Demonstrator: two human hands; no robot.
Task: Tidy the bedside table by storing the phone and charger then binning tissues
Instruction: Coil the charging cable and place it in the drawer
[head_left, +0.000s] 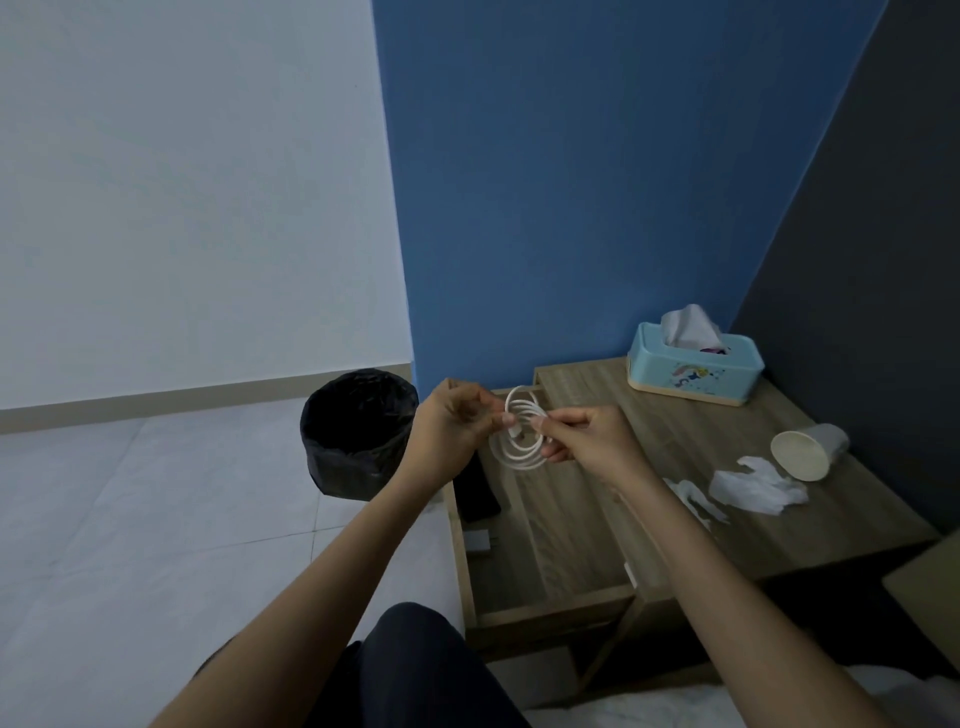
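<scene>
A white charger cable (521, 451) is coiled into loops and held above the open drawer (550, 551) of the wooden bedside table (691, 441). My left hand (454, 431) pinches the coil on its left side. My right hand (587, 434) pinches it on the right. A dark phone (479, 491) lies in the drawer's far left corner, and a grey charger plug (480, 541) lies nearer in the drawer. Two crumpled white tissues (753, 486) (693, 499) lie on the tabletop.
A black-lined bin (358, 431) stands on the tiled floor left of the table. A light blue tissue box (693, 366) sits at the back of the tabletop. A white paper cup (808, 451) lies on its side at the right. My knee (415, 670) is at the bottom.
</scene>
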